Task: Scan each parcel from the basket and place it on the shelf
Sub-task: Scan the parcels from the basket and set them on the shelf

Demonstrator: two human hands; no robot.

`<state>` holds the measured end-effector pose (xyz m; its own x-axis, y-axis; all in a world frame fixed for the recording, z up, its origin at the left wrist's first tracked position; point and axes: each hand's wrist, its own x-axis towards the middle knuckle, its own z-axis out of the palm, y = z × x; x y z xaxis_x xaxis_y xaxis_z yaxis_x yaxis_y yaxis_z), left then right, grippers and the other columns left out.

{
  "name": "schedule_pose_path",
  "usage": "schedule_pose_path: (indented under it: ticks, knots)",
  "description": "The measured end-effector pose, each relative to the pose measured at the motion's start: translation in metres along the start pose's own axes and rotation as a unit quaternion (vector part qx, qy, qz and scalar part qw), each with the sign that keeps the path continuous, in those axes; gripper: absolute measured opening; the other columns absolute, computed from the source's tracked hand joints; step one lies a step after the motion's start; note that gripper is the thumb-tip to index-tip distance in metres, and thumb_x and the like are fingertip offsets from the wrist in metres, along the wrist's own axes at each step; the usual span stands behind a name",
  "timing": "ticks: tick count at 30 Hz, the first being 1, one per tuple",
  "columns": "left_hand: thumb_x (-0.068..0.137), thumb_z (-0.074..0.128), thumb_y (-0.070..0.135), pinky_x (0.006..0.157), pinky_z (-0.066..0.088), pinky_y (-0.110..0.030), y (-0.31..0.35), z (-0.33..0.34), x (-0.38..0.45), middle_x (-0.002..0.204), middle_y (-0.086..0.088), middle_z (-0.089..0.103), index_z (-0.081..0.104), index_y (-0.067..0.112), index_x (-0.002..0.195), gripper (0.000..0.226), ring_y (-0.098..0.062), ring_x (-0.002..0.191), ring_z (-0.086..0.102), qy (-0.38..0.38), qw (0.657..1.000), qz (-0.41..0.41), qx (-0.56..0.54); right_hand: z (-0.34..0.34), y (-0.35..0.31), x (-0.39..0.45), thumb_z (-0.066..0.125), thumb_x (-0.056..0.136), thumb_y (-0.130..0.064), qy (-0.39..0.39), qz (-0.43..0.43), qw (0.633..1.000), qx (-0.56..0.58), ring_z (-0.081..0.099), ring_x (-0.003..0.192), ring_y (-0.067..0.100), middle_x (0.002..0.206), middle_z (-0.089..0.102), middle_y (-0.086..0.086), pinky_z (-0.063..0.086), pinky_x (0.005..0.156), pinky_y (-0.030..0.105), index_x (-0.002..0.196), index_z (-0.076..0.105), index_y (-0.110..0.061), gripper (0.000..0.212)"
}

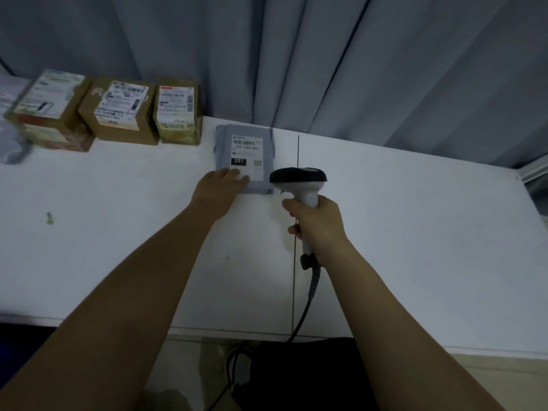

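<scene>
A flat grey parcel (244, 157) with a white label lies on the white table top (400, 226), close to its far edge. My left hand (219, 188) rests on the parcel's near left corner with straight fingers. My right hand (315, 222) grips the handle of a handheld barcode scanner (299, 179). The scanner's dark head hangs just right of the parcel's near right corner. A cable runs from the handle down over the table's front edge.
Three brown cardboard boxes with labels (49, 109) (120, 111) (178, 109) stand in a row at the far left. A grey curtain (355, 60) hangs behind the table. A seam (296, 262) splits the table top. A small greenish mark (49, 218) sits at the left.
</scene>
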<state>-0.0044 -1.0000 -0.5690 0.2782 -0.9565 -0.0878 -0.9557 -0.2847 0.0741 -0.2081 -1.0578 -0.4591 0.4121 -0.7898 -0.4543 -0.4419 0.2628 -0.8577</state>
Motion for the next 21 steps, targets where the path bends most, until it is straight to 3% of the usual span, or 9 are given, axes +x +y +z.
schedule_pose_path:
  ticks: [3,6,9,12,14,17,21]
  knots:
    - [0.102,0.035,0.028,0.118,0.008,-0.047,-0.007,-0.005,0.016,0.159,-0.007,0.013,0.012,0.019,0.152,0.056,-0.027,0.147,0.008,-0.056,0.992,-0.063,0.096,0.007,0.003,0.008,0.068,0.087,-0.017,0.004,0.008,1.000,0.008,0.056,0.049,0.008,0.072,0.057,0.000,0.048,0.062,0.028,0.094,0.061,-0.005,0.016]
    - [0.102,0.030,0.034,0.117,0.000,-0.048,-0.015,-0.012,0.022,0.160,-0.006,0.009,0.007,0.020,0.152,0.057,-0.027,0.147,0.000,-0.083,0.987,-0.096,0.103,0.017,0.001,0.013,0.068,0.087,-0.017,0.000,0.002,1.000,0.008,0.056,0.050,0.009,0.070,0.056,0.000,0.047,0.064,0.030,0.091,0.059,-0.006,0.015]
    - [0.101,0.032,0.031,0.117,0.006,-0.049,-0.023,-0.018,0.025,0.153,-0.009,0.027,0.027,0.017,0.147,0.049,-0.028,0.145,0.014,-0.066,0.990,-0.099,0.069,0.027,-0.001,0.016,0.067,0.088,-0.017,0.004,-0.022,1.000,-0.009,0.057,0.051,0.010,0.066,0.055,0.000,0.045,0.058,0.029,0.087,0.056,-0.008,0.014]
    - [0.097,0.042,0.021,0.111,0.021,-0.043,-0.032,-0.023,0.028,0.139,-0.017,0.043,0.047,0.010,0.135,0.040,-0.032,0.132,0.034,0.047,0.989,-0.141,-0.027,0.035,0.000,0.018,0.066,0.088,-0.016,0.008,-0.028,0.999,-0.012,0.057,0.052,0.011,0.064,0.054,0.000,0.044,0.055,0.027,0.080,0.053,-0.009,0.016]
    - [0.095,0.047,0.020,0.110,0.023,-0.045,-0.039,-0.025,0.033,0.145,-0.021,0.033,0.038,0.008,0.141,0.048,-0.037,0.134,0.029,0.087,0.981,-0.166,-0.048,0.039,0.002,0.019,0.066,0.087,-0.014,0.012,-0.032,0.999,-0.007,0.058,0.052,0.012,0.063,0.054,0.001,0.044,0.054,0.026,0.074,0.050,-0.011,0.021]
    - [0.095,0.048,0.022,0.115,0.010,-0.053,-0.051,-0.027,0.045,0.156,-0.022,0.011,0.015,0.010,0.152,0.067,-0.041,0.144,0.007,0.081,0.974,-0.207,-0.048,0.042,0.004,0.021,0.066,0.087,-0.014,0.017,-0.034,0.999,0.000,0.057,0.052,0.012,0.061,0.053,0.001,0.042,0.051,0.023,0.068,0.048,-0.013,0.026]
    - [0.100,0.038,0.031,0.116,-0.003,-0.053,-0.071,-0.029,0.060,0.159,-0.017,-0.007,-0.001,0.010,0.153,0.069,-0.038,0.146,-0.008,0.064,0.959,-0.274,-0.031,0.042,0.005,0.024,0.067,0.087,-0.013,0.014,-0.038,0.999,-0.014,0.057,0.051,0.012,0.060,0.054,0.001,0.043,0.052,0.023,0.066,0.047,-0.013,0.028]
